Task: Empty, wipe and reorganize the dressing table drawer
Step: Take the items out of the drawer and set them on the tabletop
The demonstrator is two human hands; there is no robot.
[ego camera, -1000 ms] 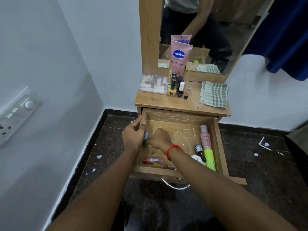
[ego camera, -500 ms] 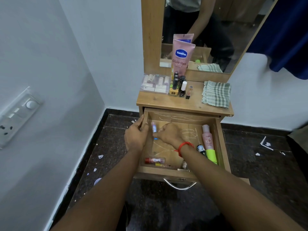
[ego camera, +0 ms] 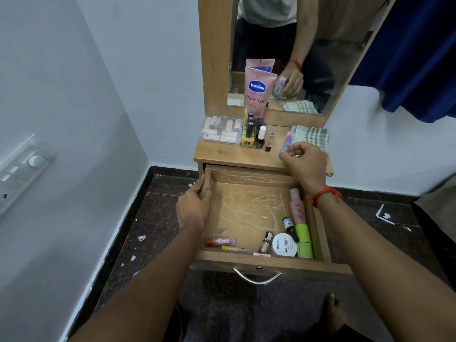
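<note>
Drawer open; small tube pinched in R hand fingers over tabletop

Matt wooden drawer, shiny metal handle, woven checked cloth.

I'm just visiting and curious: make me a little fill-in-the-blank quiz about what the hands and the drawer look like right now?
1. The left hand grips the ____ wall of the open drawer.
2. The right hand holds a small tube above the ____.
3. The round white jar in the drawer reads "____ polish".
4. The folded checked cloth lies on the tabletop's ____ side.

Missing words: left; tabletop; nail; right
</note>
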